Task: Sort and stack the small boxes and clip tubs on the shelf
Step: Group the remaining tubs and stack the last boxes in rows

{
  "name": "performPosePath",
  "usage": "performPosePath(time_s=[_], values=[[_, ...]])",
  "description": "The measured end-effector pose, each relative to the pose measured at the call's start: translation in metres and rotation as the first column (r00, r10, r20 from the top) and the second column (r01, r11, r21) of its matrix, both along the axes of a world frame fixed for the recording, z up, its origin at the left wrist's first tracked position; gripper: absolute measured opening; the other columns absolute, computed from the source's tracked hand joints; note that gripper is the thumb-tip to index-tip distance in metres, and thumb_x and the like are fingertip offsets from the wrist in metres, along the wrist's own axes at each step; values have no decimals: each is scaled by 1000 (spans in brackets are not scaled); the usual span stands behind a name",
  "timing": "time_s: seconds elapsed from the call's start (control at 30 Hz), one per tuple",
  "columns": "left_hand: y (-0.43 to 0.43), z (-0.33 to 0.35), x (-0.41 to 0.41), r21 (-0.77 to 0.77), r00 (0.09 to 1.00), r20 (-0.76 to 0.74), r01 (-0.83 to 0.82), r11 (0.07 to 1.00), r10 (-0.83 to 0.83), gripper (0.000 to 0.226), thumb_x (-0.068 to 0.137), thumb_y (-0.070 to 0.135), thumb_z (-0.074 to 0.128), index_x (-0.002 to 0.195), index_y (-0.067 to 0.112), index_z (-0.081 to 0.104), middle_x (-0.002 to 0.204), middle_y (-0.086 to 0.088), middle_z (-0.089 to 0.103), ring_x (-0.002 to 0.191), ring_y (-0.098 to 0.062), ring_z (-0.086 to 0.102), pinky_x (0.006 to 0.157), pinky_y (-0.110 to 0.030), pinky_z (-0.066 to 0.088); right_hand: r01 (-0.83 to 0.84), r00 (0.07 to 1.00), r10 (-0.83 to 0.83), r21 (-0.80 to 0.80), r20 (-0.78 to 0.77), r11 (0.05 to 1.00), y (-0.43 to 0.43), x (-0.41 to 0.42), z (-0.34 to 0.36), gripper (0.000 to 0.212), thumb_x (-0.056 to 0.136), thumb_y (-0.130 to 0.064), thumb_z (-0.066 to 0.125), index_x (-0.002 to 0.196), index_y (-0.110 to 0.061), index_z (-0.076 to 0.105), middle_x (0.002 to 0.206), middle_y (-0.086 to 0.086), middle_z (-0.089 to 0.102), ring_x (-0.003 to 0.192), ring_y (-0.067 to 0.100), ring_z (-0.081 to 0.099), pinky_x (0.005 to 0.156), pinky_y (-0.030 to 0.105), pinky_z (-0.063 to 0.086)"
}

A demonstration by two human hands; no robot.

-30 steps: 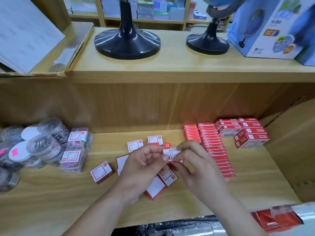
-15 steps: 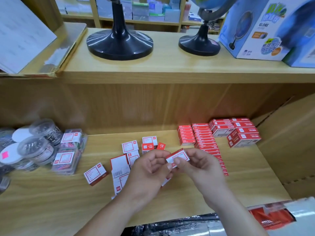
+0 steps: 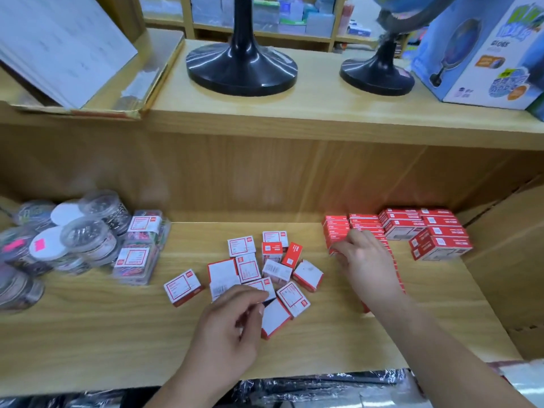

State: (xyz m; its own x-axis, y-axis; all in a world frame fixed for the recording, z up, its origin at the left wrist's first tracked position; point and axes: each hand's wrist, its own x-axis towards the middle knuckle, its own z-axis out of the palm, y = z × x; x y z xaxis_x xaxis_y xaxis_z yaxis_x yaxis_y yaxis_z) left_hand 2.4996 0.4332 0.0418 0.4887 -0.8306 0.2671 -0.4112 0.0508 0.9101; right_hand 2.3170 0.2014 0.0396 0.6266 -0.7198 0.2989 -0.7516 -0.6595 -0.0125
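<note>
Several small red-and-white boxes (image 3: 250, 267) lie loose in the middle of the wooden shelf (image 3: 88, 334), one (image 3: 182, 287) a little apart on the left. My left hand (image 3: 232, 325) hovers over the near side of this pile, fingers loosely curled and holding nothing. My right hand (image 3: 362, 260) reaches to the row of red boxes (image 3: 365, 223) at the right and pinches a small box (image 3: 332, 251) at the row's left end. Round clear clip tubs (image 3: 88, 237) are piled at the far left beside flat labelled clear packs (image 3: 138, 251).
Larger red boxes (image 3: 438, 237) are stacked at the back right against a cardboard carton (image 3: 506, 260). On the shelf above stand two black globe bases (image 3: 241, 69) and a blue globe box (image 3: 485, 54). Plastic-wrapped goods lie below the front edge (image 3: 294, 390).
Both hands held one small box together over the pile. My right hand has carried it right to the row of red boxes. My left hand has let go and dropped toward the pile.
</note>
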Motion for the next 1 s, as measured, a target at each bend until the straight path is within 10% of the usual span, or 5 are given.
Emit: performPosePath(time_s=[0.23,0.4,0.53,0.67,1.0], values=[[28,5,9,-64,992,122,-28,998,35,24,86,-3,69,99,16,77,100,13,67,84,-4,66,66,-16,47,55,998,-59,-122,-29,991,10,0,2,11,74,-13,81,78,-12,71,81,7,55,79,33,53,63,40,44],[53,-11,54,52,928,236,-308,950,288,30,85,15,66,114,16,73,114,8,59,94,-12,66,80,-23,52,-52,959,23,97,283,994,50,17,22,18,83,-9,74,101,-12,75,89,2,58,84,28,58,69,35,48],[54,-25,89,288,905,315,-377,880,285,52,88,39,61,132,12,60,127,-2,58,107,-21,62,89,-23,46,-280,884,123,300,451,912,114,55,15,41,83,-40,75,119,-21,70,127,-4,56,122,18,53,101,26,40],[47,-24,92,367,904,364,-361,857,225,55,87,56,50,128,21,63,117,4,60,102,-17,63,78,-31,55,-346,928,274,313,252,884,157,69,-11,81,83,-73,60,149,-30,43,163,0,26,152,25,17,120,44,26],[53,-13,92,338,915,-181,-287,896,361,41,77,10,85,100,39,67,80,17,71,55,-5,51,60,-21,49,-257,962,202,368,183,894,149,65,-9,80,78,-77,50,145,-33,44,162,-9,23,153,20,15,118,44,30]])
